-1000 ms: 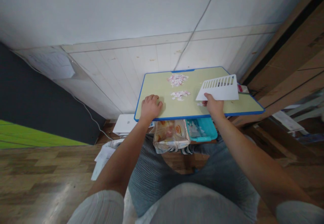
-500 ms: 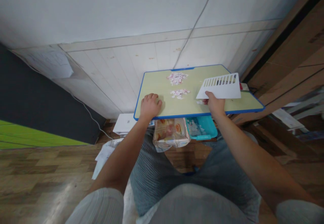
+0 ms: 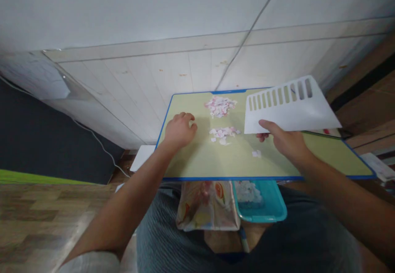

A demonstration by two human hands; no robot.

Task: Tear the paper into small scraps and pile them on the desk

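Note:
My right hand [image 3: 286, 141] grips the lower edge of a white sheet with a row of slots [image 3: 293, 116], thumb on top and fingers underneath. The sheet is tilted above the right side of a pale yellow tabletop with a blue rim [image 3: 197, 162]. Over the left side, my left hand [image 3: 180, 130] is loosely curled, with a gap between thumb and forefinger and nothing visible in it. Between the hands lie a larger heap of small pinkish-white paper pieces [image 3: 220, 105] and a smaller, looser heap [image 3: 224, 133]. A few pieces [image 3: 256, 153] lie apart below the sheet.
Under the table's front edge hang or stand a patterned plastic-lined container [image 3: 206, 213] and a turquoise basket [image 3: 277, 207] holding whitish bits. A flat item [image 3: 328, 132] shows partly beneath the sheet. A cable [image 3: 247, 36] runs down the wall behind the table.
My right hand has raised and turned the slotted sheet, uncovering more of the few pieces below it. My left hand has lifted slightly, its fingers more curled. The camera view has moved closer to the table.

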